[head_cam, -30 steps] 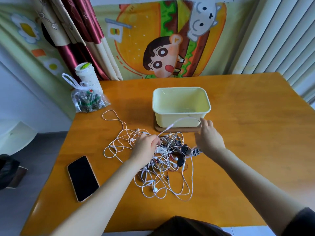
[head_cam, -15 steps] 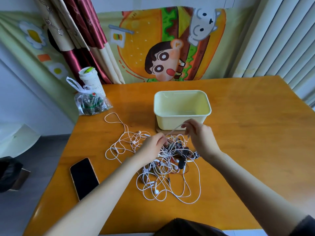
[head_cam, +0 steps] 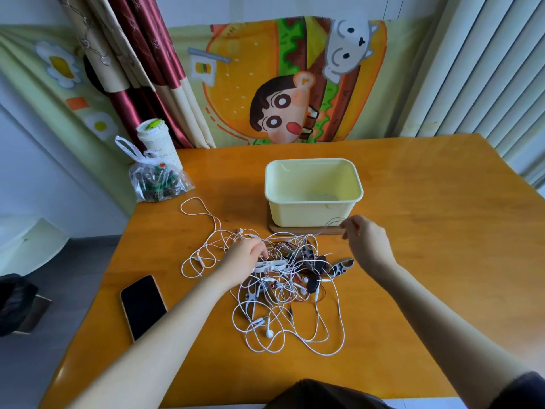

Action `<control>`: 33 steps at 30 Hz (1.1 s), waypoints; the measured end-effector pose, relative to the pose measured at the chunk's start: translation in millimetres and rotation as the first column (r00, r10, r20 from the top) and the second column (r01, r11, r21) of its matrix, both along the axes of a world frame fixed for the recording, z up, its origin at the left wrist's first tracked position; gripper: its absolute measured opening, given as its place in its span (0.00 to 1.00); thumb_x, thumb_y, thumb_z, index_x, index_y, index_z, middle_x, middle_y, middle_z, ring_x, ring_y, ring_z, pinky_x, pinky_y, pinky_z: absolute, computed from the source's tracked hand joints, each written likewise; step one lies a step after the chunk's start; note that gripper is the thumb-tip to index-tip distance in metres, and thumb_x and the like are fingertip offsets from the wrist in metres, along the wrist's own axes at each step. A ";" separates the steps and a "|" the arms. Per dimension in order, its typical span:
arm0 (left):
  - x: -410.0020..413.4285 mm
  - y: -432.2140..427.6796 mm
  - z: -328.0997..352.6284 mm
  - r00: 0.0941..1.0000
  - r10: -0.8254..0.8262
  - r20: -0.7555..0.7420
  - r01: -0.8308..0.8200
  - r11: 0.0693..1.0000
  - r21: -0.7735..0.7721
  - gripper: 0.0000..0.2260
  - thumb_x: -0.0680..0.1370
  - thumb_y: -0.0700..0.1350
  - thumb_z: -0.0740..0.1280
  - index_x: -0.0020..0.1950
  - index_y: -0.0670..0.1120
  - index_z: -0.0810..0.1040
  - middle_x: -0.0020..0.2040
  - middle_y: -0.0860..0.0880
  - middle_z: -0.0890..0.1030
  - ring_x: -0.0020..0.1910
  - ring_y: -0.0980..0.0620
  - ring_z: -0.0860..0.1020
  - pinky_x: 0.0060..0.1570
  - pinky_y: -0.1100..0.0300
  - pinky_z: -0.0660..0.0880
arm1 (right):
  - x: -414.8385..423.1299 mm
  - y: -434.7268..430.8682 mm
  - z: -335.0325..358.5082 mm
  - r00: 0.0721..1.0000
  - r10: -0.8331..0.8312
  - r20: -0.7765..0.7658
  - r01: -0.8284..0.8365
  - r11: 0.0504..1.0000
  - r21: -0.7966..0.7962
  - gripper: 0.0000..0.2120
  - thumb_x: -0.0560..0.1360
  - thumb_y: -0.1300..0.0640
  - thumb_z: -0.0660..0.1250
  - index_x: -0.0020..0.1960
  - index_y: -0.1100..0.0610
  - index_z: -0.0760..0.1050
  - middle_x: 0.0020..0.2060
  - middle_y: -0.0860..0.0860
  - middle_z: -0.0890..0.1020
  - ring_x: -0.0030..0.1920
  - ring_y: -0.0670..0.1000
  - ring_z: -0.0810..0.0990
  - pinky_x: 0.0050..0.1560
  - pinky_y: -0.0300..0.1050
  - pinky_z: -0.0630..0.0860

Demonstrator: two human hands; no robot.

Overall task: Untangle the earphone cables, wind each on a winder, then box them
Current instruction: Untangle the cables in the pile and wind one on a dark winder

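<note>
My left hand (head_cam: 244,258) keeps curled fingers clamped on the tangle of earphone cables (head_cam: 283,293) mid-frame, while my right hand (head_cam: 365,243), pinching one white strand (head_cam: 333,221), has swung rightward below the box (head_cam: 312,214), teasing it free.

The orange-brown wooden surface (head_cam: 427,261) carries a pale yellow box (head_cam: 312,214), standing open on a thin wooden board (head_cam: 295,230) near the middle of the far edge. Just nearer lies a loose heap of white, red and dark earphone cables (head_cam: 283,278) with winders (head_cam: 272,264) mixed in. A dark phone (head_cam: 143,307) lies flat by the left edge. At the far left corner sit a knotted plastic bag (head_cam: 156,184) and a white cup (head_cam: 159,146).
</note>
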State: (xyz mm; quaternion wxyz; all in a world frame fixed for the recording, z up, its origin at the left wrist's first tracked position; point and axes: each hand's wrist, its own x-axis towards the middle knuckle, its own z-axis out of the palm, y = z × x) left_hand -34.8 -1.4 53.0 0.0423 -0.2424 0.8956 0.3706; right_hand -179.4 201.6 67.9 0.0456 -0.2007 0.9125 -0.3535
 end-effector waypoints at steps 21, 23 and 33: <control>33.2 -32.0 -20.7 0.978 0.206 0.024 -0.202 0.973 -0.114 0.15 0.83 0.42 0.55 0.53 0.41 0.81 0.29 0.50 0.77 0.30 0.51 0.75 0.40 0.60 0.73 | 10.2 8.2 -3.7 0.905 0.367 0.218 -0.405 0.899 0.169 0.11 0.78 0.51 0.63 0.39 0.52 0.76 0.31 0.45 0.77 0.32 0.45 0.76 0.30 0.34 0.69; 41.3 -39.0 -31.2 0.969 0.189 0.159 -0.164 0.974 -0.159 0.15 0.83 0.41 0.55 0.50 0.40 0.82 0.34 0.48 0.80 0.36 0.48 0.78 0.48 0.57 0.75 | 3.5 13.1 -5.8 0.926 0.303 0.226 -0.338 0.931 0.134 0.12 0.78 0.52 0.63 0.37 0.50 0.76 0.31 0.46 0.77 0.33 0.50 0.77 0.32 0.37 0.70; 0.8 38.7 27.8 0.971 -0.140 -0.194 0.160 0.983 0.091 0.15 0.82 0.43 0.60 0.69 0.48 0.71 0.51 0.52 0.79 0.47 0.67 0.75 0.49 0.75 0.68 | 48.4 -33.7 27.0 0.859 0.511 -0.025 -0.510 0.860 0.029 0.10 0.78 0.52 0.64 0.38 0.50 0.75 0.30 0.44 0.75 0.30 0.44 0.72 0.30 0.35 0.66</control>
